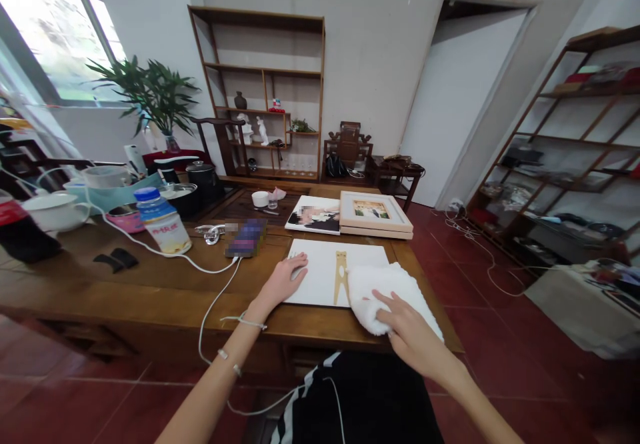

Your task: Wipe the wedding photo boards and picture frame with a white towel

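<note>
A flat white panel (315, 261) lies near the table's front edge, with a tan, bear-headed, two-legged piece (341, 277) on its middle. My left hand (286, 279) rests on the panel's left edge, its fingers stretched out and holding nothing. Over the panel's right side spreads a fluffy white towel (400, 287), which hides that part and hangs towards the front edge. My right hand (407, 327) has hold of the towel's near side, fingers bent into it and pressing down. The towel covers some of its fingertips.
Behind the panel lie a photo print (315, 216) and a framed photo (375, 211). A phone (247, 237) with a white cable, a blue-capped bottle (163, 221), a cola bottle (23, 227) and pots (203, 181) stand to the left. Another cable hangs over the front edge.
</note>
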Tool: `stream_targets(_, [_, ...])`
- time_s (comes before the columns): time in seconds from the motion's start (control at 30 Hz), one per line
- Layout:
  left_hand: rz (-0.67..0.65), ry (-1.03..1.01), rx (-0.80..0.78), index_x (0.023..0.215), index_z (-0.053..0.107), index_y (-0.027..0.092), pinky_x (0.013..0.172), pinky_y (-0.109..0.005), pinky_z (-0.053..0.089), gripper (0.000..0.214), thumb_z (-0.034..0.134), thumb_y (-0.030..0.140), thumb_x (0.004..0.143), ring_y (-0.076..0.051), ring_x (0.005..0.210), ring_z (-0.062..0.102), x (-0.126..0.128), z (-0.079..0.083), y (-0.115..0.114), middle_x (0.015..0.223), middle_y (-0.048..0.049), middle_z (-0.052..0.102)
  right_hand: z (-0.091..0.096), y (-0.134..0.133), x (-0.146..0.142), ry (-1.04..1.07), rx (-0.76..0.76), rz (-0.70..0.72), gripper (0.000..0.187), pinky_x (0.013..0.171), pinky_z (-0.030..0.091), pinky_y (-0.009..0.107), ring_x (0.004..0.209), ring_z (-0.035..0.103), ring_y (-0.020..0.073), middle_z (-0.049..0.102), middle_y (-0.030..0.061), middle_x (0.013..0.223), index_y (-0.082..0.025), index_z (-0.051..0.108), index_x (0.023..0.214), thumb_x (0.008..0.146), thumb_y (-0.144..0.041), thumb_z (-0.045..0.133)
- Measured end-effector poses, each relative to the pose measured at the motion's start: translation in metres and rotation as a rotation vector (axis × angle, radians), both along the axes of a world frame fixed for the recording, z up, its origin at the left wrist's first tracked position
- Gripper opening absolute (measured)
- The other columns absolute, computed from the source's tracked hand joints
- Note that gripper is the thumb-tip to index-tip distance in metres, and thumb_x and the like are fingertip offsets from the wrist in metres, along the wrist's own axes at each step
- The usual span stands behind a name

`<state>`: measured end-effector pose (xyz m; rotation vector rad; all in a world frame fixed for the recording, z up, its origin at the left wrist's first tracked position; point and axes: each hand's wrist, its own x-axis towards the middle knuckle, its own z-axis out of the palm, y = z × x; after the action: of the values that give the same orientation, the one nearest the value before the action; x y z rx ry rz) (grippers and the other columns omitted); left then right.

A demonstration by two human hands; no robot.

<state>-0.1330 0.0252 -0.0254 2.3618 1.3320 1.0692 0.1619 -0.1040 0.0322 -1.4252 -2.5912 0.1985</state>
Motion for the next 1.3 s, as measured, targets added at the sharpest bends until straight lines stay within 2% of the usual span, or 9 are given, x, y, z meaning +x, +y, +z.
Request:
stream_targets(0.13, [-0.011, -0.014, -0.001, 0.101, 0.065, 0.015, 0.100, -0.040, 0.040, 0.027, 0.048, 0.025, 0.081, -0.022, 0.114, 0.054, -0.001, 0.000, 0.000, 0.113, -0.0112, 0.064, -0.007, 0.050, 0.006, 0.043, 0.030, 0.001, 0.043, 0.109, 0.019, 0.043, 0.132, 0.026, 0.0178, 0.042, 0.0103, 0.137, -0.017, 0.056, 0.099, 0.065, -0.002, 0.034])
stream_targets(0.3, [-0.021, -0.045, -0.007, 0.101, 0.065, 0.016, 0.100, -0.041, 0.040, 0.027, 0.048, 0.025, 0.081, -0.022, 0.114, 0.054, -0.001, 0.000, 0.000, 0.112, -0.0099, 0.065, -0.005, 0.127, 0.000, 0.057, 0.076, -0.023, 0.046, 0.106, 0.023, 0.045, 0.129, 0.033, 0.0214, 0.056, 0.0122, 0.121, -0.014, 0.056, 0.103, 0.066, -0.001, 0.033])
stream_targets(0.43, [-0.007, -0.051, -0.024, 0.100, 0.065, 0.015, 0.101, -0.040, 0.040, 0.027, 0.049, 0.026, 0.081, -0.022, 0.114, 0.054, 0.000, 0.002, -0.001, 0.112, -0.0105, 0.065, -0.002, 0.146, -0.004, 0.065, 0.082, -0.032, 0.045, 0.104, 0.024, 0.046, 0.127, 0.036, 0.0234, 0.061, 0.0117, 0.113, -0.014, 0.058, 0.099, 0.065, 0.000, 0.032])
stream_targets(0.53, [0.002, -0.062, -0.031, 0.100, 0.065, 0.015, 0.101, -0.040, 0.040, 0.027, 0.049, 0.026, 0.081, -0.023, 0.113, 0.055, 0.000, 0.002, -0.002, 0.112, -0.0101, 0.065, -0.004, 0.124, -0.004, 0.055, 0.074, -0.031, 0.045, 0.104, 0.024, 0.047, 0.129, 0.034, 0.0236, 0.060, 0.0120, 0.114, -0.015, 0.057, 0.098, 0.065, 0.001, 0.031])
stream_targets(0.63, [0.006, -0.055, -0.024, 0.100, 0.065, 0.016, 0.100, -0.040, 0.041, 0.027, 0.048, 0.026, 0.082, -0.022, 0.114, 0.054, 0.000, 0.001, -0.002, 0.112, -0.0094, 0.065, -0.005, 0.076, -0.004, 0.030, 0.044, -0.011, 0.044, 0.106, 0.022, 0.047, 0.131, 0.029, 0.0219, 0.053, 0.0124, 0.126, -0.015, 0.056, 0.097, 0.065, 0.001, 0.032])
stream_targets(0.8, [-0.002, -0.063, -0.015, 0.100, 0.065, 0.015, 0.100, -0.041, 0.040, 0.027, 0.049, 0.026, 0.082, -0.023, 0.114, 0.054, 0.001, 0.001, -0.002, 0.113, -0.0116, 0.064, 0.006, -0.005, -0.003, 0.014, -0.062, 0.053, 0.046, 0.110, 0.015, 0.046, 0.134, 0.022, 0.0186, 0.040, 0.0042, 0.138, -0.021, 0.057, 0.093, 0.062, 0.003, 0.033])
stream_targets(0.9, [-0.007, -0.053, -0.002, 0.100, 0.065, 0.016, 0.100, -0.042, 0.040, 0.026, 0.049, 0.026, 0.081, -0.023, 0.114, 0.054, 0.001, 0.000, -0.001, 0.115, -0.0108, 0.063, 0.014, -0.017, 0.000, 0.021, -0.102, 0.060, 0.047, 0.110, 0.018, 0.044, 0.132, 0.026, 0.0188, 0.043, 0.0035, 0.137, -0.022, 0.058, 0.093, 0.061, 0.002, 0.034])
stream_targets(1.0, [-0.009, -0.027, 0.010, 0.101, 0.065, 0.015, 0.101, -0.040, 0.040, 0.027, 0.048, 0.026, 0.082, -0.023, 0.114, 0.054, 0.000, -0.001, 0.000, 0.115, -0.0111, 0.063, 0.014, 0.006, 0.003, 0.045, -0.106, 0.042, 0.046, 0.108, 0.024, 0.043, 0.130, 0.031, 0.0193, 0.051, 0.0061, 0.130, -0.021, 0.058, 0.094, 0.062, 0.001, 0.032])
stream_targets(1.3, [-0.014, -0.046, -0.002, 0.100, 0.065, 0.017, 0.101, -0.040, 0.040, 0.027, 0.049, 0.026, 0.082, -0.022, 0.114, 0.054, -0.002, 0.000, 0.000, 0.114, -0.0094, 0.064, -0.008, 0.134, -0.023, 0.080, 0.033, -0.147, 0.050, 0.104, 0.019, 0.051, 0.131, 0.028, 0.0245, 0.054, 0.0118, 0.124, -0.014, 0.052, 0.116, 0.071, -0.002, 0.031])
